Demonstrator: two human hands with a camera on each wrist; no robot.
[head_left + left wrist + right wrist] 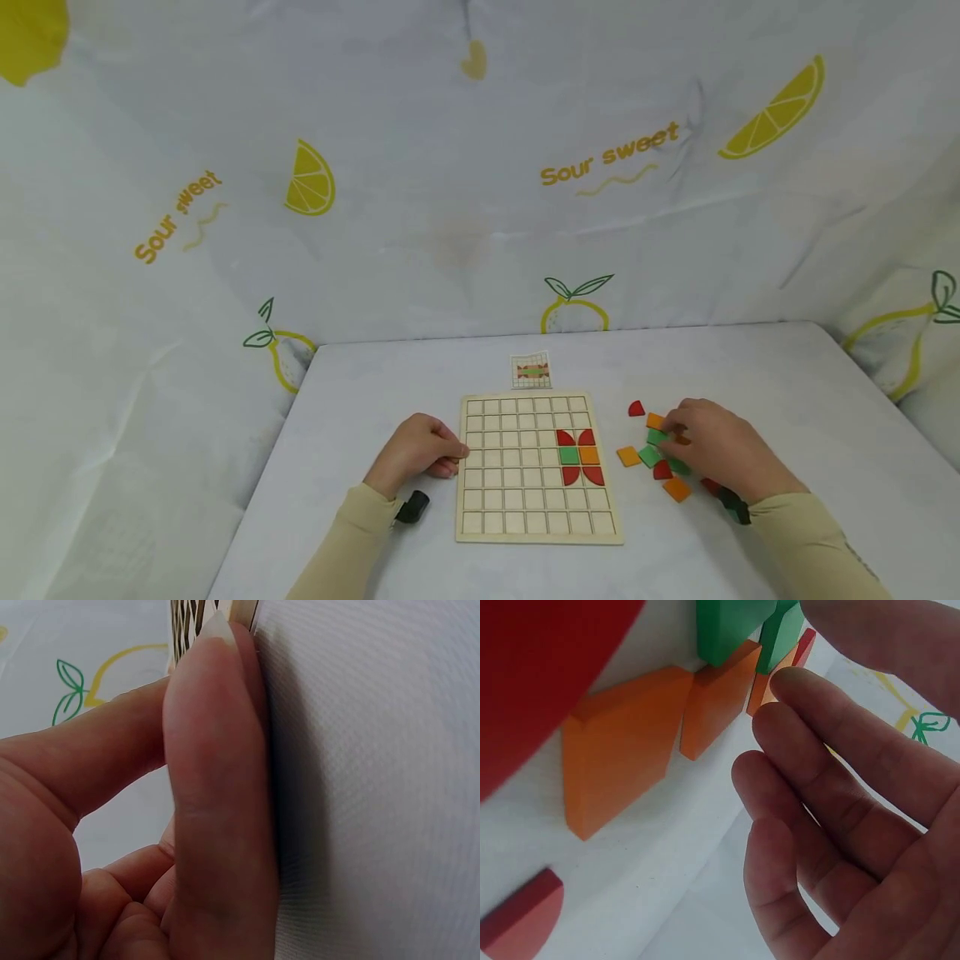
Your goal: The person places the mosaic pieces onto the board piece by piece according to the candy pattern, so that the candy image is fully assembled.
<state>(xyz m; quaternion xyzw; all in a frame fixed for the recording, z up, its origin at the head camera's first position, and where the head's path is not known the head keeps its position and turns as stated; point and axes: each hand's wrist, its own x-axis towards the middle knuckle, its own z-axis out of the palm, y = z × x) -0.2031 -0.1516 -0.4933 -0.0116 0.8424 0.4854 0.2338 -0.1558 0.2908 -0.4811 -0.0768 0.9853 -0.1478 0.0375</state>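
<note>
At its left edge, the wooden grid board (517,500) is pinched by my left hand (416,454); the left wrist view shows the thumb (217,750) right at that edge. Several pieces sit in the board's right columns: a green square (569,456), an orange square (589,456), and red quarter-rounds (593,476) above and below them. My right hand (720,446) hovers over a loose pile of tiles, fingers loosely bent and apart. Close to its fingertips are a green tile (780,634) and an orange tile (718,697). The palm side shows nothing held.
A small pattern card (531,372) lies behind the board. Left of the right hand are a loose red quarter-round (636,408) and an orange square (628,456); another orange square (677,489) lies nearer the front. A lemon-print cloth (450,208) hangs behind the table.
</note>
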